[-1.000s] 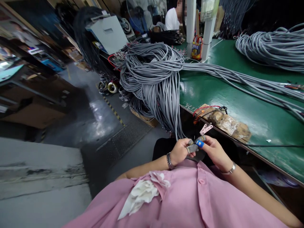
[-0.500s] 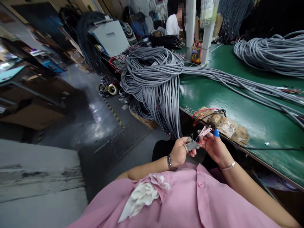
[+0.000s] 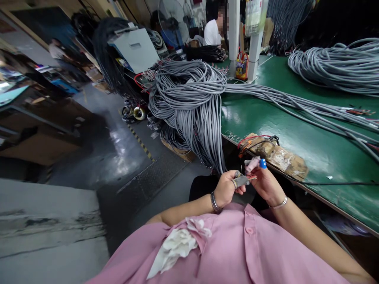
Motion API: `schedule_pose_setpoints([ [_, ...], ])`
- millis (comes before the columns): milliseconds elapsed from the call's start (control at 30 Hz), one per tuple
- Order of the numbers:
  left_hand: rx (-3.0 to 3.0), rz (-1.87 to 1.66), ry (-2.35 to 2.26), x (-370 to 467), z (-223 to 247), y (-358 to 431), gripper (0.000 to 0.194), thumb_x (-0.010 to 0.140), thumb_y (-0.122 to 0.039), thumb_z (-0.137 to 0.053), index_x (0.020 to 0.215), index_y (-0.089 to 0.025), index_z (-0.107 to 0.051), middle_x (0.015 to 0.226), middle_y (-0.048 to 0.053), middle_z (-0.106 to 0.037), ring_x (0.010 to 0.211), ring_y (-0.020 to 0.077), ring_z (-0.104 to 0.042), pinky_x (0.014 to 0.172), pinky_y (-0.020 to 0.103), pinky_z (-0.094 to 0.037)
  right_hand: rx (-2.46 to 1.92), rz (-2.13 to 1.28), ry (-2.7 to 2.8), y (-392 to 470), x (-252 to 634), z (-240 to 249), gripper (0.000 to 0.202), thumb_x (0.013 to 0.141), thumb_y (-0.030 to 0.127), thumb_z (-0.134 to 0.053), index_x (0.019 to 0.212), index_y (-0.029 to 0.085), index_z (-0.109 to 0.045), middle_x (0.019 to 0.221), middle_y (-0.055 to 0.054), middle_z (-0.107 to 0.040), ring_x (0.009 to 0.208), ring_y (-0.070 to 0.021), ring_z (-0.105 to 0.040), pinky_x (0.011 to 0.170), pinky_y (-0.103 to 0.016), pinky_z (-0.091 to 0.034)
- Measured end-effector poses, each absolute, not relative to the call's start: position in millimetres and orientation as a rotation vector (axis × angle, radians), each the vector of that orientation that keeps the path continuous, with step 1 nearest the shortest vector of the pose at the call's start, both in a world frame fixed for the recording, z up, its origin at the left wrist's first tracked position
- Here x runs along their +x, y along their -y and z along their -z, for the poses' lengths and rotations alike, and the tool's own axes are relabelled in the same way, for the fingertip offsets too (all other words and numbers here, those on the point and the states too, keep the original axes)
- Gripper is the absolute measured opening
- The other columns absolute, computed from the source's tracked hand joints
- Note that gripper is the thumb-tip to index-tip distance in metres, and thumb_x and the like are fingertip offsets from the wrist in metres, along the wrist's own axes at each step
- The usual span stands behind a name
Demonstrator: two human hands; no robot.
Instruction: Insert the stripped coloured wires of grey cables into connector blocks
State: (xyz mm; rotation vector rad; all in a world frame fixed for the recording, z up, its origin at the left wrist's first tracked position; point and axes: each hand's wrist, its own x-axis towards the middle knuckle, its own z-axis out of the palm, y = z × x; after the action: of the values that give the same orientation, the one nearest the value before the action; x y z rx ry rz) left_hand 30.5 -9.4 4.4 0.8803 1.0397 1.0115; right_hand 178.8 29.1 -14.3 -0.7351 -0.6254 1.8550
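Nearest me is my pink shirt (image 3: 225, 246), a white flower (image 3: 177, 244) on its front. Just beyond it my left hand (image 3: 226, 190) is closed, thumb and fingers in grey covers (image 3: 241, 181), pinching thin wires (image 3: 252, 178) whose reddish ends poke out toward my other palm. My right hand (image 3: 268, 186), close beside it, has its fingers on a pink clip (image 3: 252, 164), blurred, with the blue thumb cover (image 3: 263, 163) right next to it. Both the wires and the clip are in front of me, off the near edge of the green bench (image 3: 245, 114). On that edge lies a worn wooden block (image 3: 286, 158) with red and black leads at one end. Farther left, a heap of grey cables (image 3: 192, 98) spills down over the side; a big grey coil (image 3: 334, 65) sits to the right. Past those, a bright packet (image 3: 242, 67) stands by white posts (image 3: 254, 59), and a person in white (image 3: 211, 33) is behind.
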Motion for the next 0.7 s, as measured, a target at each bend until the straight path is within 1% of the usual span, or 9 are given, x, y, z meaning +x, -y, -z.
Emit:
schedule_pose_setpoints([
  [67, 0.895, -0.997, -1.037, 27.3, -4.1, 12.8, 0.022, 0.074, -0.032, -0.064, 0.065, -0.013, -0.059, 0.053, 0.002, -0.060, 0.043, 0.0083, -0.051, 0.044, 0.020, -0.039, -0.719, -1.917, 0.634, -25.8, 183.2, 14.2, 0.046, 0.079, 0.064, -0.056, 0.083, 0.020, -0.067, 0.076, -0.003, -0.062, 0.062, -0.0128, -0.053, 0.060, -0.026, -0.046],
  [133, 0.932, -0.972, -1.028, 23.0, -3.8, 16.9, 0.025, 0.073, -0.035, -0.066, 0.065, -0.013, -0.059, 0.055, 0.002, -0.060, 0.045, 0.0091, -0.052, 0.046, 0.020, -0.041, -0.736, -1.979, 0.680, -21.9, 188.0, 14.7, 0.046, 0.078, 0.064, -0.057, 0.086, 0.019, -0.068, 0.080, -0.004, -0.063, 0.064, -0.0131, -0.055, 0.062, -0.027, -0.046],
  [200, 0.984, -0.953, -1.035, 19.1, -3.7, 20.4, 0.028, 0.073, -0.038, -0.067, 0.065, -0.013, -0.059, 0.056, 0.002, -0.061, 0.048, 0.0096, -0.053, 0.048, 0.021, -0.043, -0.774, -2.019, 0.780, -17.8, 191.9, 14.8, 0.042, 0.078, 0.059, -0.061, 0.084, 0.018, -0.068, 0.083, -0.005, -0.064, 0.068, -0.0144, -0.057, 0.064, -0.028, -0.046],
  [267, 1.036, -0.947, -1.063, 16.5, -3.2, 22.2, 0.030, 0.073, -0.040, -0.068, 0.064, -0.013, -0.058, 0.057, 0.002, -0.060, 0.049, 0.0095, -0.053, 0.050, 0.021, -0.044, -0.840, -2.003, 0.929, -14.0, 194.0, 13.6, 0.032, 0.077, 0.049, -0.067, 0.082, 0.017, -0.067, 0.081, -0.004, -0.065, 0.069, -0.0145, -0.057, 0.065, -0.028, -0.045],
  [367, 1.103, -0.903, -1.076, 15.6, -0.7, 22.1, 0.031, 0.074, -0.042, -0.067, 0.066, -0.013, -0.059, 0.057, 0.002, -0.060, 0.049, 0.0096, -0.054, 0.051, 0.022, -0.045, -0.934, -1.853, 1.190, -9.2, 193.3, 8.4, 0.021, 0.075, 0.037, -0.073, 0.079, 0.017, -0.065, 0.073, -0.001, -0.063, 0.066, -0.0138, -0.055, 0.067, -0.028, -0.044],
  [467, 1.130, -0.736, -1.016, 16.9, 3.7, 21.4, 0.028, 0.070, -0.039, -0.070, 0.070, -0.013, -0.061, 0.056, 0.002, -0.061, 0.049, 0.0107, -0.055, 0.051, 0.022, -0.046, -0.946, -1.640, 1.482, -4.5, 189.9, -0.6, 0.020, 0.077, 0.038, -0.070, 0.075, 0.018, -0.064, 0.072, -0.001, -0.061, 0.066, -0.0150, -0.053, 0.066, -0.029, -0.044],
  [567, 1.156, -0.546, -0.964, 18.5, 8.0, 21.8, 0.026, 0.069, -0.036, -0.071, 0.064, -0.013, -0.061, 0.054, 0.002, -0.061, 0.048, 0.0113, -0.055, 0.050, 0.023, -0.045, -0.899, -1.388, 1.740, 2.1, 187.8, -11.6, 0.017, 0.082, 0.035, -0.064, 0.074, 0.020, -0.064, 0.075, -0.003, -0.059, 0.069, -0.0164, -0.053, 0.066, -0.030, -0.045],
  [633, 1.118, -0.540, -0.969, 18.5, 9.6, 21.5, 0.028, 0.069, -0.038, -0.071, 0.063, -0.013, -0.061, 0.054, 0.001, -0.061, 0.047, 0.0117, -0.055, 0.050, 0.024, -0.045, -0.882, -1.218, 1.804, 8.1, 189.7, -17.2, 0.012, 0.085, 0.031, -0.059, 0.083, 0.021, -0.067, 0.085, -0.006, -0.061, 0.077, -0.0194, -0.055, 0.073, -0.033, -0.046],
  [700, 1.030, -0.641, -0.992, 17.2, 10.0, 20.1, 0.030, 0.068, -0.041, -0.073, 0.066, -0.013, -0.061, 0.053, 0.001, -0.060, 0.047, 0.0117, -0.055, 0.050, 0.024, -0.045, -0.892, -1.051, 1.817, 15.2, 194.6, -18.4, 0.016, 0.085, 0.028, -0.059, 0.097, 0.024, -0.067, 0.099, -0.008, -0.062, 0.091, -0.0238, -0.057, 0.084, -0.038, -0.045],
])
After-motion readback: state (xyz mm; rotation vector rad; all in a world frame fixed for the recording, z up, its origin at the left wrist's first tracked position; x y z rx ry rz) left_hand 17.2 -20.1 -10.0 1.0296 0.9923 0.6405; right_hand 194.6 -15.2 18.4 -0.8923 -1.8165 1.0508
